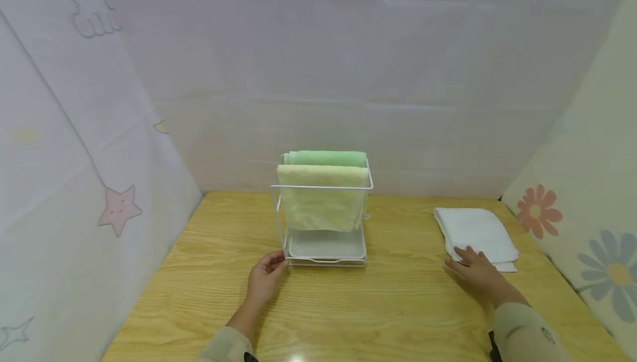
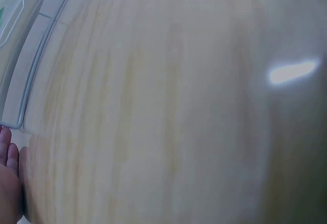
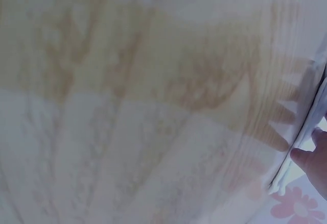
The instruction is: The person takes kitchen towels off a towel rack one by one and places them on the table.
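Observation:
A white wire rack (image 1: 322, 187) stands mid-table with a pale yellow towel (image 1: 323, 199) over its front bar. Behind it hangs a green towel (image 1: 330, 158). At the bottom of the rack sits a white tray (image 1: 327, 245). My left hand (image 1: 267, 276) grips the rack's lower front-left corner; in the left wrist view only part of the hand (image 2: 9, 183) shows beside the frame. Over at the right lies a folded white towel (image 1: 478, 232). My right hand (image 1: 475, 273) rests at its near-left edge, fingers spread and fairly straight.
The wooden table (image 1: 393, 307) carries the rack and the folded towel. Patterned cloth walls surround it: a left wall (image 1: 64, 185), a back wall (image 1: 318, 74) and a flowered right wall (image 1: 592, 185).

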### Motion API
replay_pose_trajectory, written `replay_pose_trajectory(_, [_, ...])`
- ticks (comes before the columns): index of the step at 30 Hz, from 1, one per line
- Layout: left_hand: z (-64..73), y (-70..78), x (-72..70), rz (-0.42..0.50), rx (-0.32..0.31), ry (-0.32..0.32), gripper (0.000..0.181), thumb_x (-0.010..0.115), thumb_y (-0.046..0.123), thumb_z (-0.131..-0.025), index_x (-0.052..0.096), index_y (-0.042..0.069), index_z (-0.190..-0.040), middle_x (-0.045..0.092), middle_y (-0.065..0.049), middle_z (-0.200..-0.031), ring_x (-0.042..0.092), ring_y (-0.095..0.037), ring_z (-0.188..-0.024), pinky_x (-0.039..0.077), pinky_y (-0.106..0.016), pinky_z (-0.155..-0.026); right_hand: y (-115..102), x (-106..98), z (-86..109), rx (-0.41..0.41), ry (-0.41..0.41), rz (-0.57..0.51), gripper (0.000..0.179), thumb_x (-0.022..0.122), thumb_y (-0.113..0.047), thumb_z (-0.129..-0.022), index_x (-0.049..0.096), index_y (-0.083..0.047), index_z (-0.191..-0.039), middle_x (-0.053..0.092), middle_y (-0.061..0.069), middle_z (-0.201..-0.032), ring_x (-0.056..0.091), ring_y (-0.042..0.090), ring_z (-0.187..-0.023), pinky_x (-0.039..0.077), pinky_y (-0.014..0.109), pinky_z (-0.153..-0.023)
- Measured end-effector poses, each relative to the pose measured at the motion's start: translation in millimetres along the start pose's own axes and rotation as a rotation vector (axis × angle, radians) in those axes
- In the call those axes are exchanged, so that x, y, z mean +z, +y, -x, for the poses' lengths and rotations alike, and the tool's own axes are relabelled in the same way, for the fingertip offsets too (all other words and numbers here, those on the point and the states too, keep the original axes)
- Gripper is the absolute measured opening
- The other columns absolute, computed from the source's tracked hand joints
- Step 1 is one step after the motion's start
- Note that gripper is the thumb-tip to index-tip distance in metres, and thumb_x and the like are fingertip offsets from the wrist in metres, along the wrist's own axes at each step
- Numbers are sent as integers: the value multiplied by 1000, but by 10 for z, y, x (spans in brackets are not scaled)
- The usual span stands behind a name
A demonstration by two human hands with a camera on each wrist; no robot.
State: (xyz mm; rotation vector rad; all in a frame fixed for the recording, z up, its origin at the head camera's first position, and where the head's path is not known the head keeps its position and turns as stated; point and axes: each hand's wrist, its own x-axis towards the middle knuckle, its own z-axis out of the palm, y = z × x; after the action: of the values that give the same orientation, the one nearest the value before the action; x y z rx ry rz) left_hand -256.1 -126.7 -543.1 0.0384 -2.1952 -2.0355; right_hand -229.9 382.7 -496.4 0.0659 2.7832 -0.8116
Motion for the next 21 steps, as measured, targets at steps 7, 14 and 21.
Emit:
replay_pose_trajectory(7, [-6,-19,12,7,-15,-1,32,68,1,-89,61,-9,-119,64,-28,-116,61,2,-84,53,-11,-77,79,-25,-37,-4,2,28,85,42,-58,-99,21,5,-152,0,42,-153,-7,69,-134,-2,83,-101])
replay_pose_trajectory(14, [-17,-30,-4,-7,-3,4,33,69,3,-90,61,-9,-119,65,-28,-116,62,1,-85,53,-11,-77,134,-17,-89,-9,11,73,85,40,-61,-98,19,1,-154,0,41,-154,-6,68,-134,0,84,-101])
replay_pose_trajectory(21, [3,-11,0,-10,-23,7,34,69,4,-90,61,-9,-120,65,-26,-117,61,1,-85,53,-11,-77,172,2,-84,-9,-2,92,86,36,-64,-98,15,-4,-156,0,39,-155,-6,69,-133,-2,85,-99])
